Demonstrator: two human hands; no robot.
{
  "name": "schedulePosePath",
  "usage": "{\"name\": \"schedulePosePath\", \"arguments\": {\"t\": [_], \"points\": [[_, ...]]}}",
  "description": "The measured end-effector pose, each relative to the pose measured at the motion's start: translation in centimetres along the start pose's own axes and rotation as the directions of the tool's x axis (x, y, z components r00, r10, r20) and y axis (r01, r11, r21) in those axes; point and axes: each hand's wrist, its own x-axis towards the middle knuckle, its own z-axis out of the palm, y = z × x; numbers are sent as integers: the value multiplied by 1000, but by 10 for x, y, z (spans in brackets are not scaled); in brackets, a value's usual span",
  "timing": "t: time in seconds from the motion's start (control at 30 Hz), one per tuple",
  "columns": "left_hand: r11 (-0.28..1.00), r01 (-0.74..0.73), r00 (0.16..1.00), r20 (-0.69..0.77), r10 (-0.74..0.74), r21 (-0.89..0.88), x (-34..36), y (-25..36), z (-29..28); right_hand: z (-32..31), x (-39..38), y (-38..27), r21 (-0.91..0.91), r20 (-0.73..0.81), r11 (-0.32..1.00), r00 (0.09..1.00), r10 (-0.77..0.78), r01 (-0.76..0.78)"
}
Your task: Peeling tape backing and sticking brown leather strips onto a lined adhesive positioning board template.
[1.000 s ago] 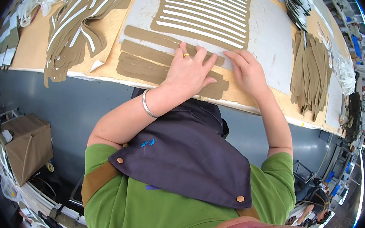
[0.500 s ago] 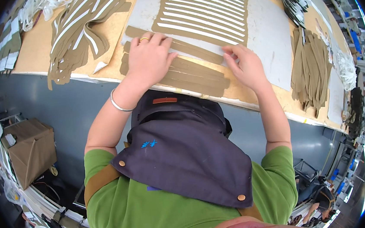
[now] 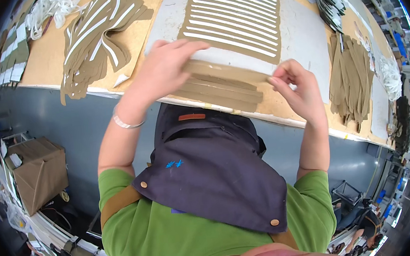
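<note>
A long brown strip (image 3: 232, 73) stretches between my two hands, slightly blurred. My right hand (image 3: 300, 88) pinches its right end between thumb and fingers. At the other end, my left hand (image 3: 168, 68) is closed on the strip, its thumb hidden and its outline smeared by motion. Beneath lie several more brown strips (image 3: 221, 95), side by side along the table's near edge. Just beyond my hands, a row of brown strips with white bands (image 3: 234, 18) rests on a grey board (image 3: 302, 46).
A fanned pile of brown-and-white strips (image 3: 95, 40) lies at left, near white cord bundles (image 3: 53, 9). On the right are a heap of plain brown strips (image 3: 351, 76) and dark strips (image 3: 328, 2). A brown-covered box (image 3: 38, 172) stands left, below the table.
Both hands have come up from the board with a brown strip between them. My right hand has shifted right and nearer, changing from loosely spread fingers to a pinch.
</note>
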Motion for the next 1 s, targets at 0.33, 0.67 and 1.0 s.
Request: {"name": "schedulePosePath", "arguments": {"t": [0.33,0.67,1.0], "points": [[976,33,998,-65,-19,216,0,-39,0,29,47,33,-451,0,885,992,-125,112],[930,-253,960,-51,276,266,89,12,110,-12,55,102,-382,-269,920,963,-17,-91],[977,-20,991,-125,47,210,120,27,126,-2,53,141,-333,-394,943,911,-121,-19]]}}
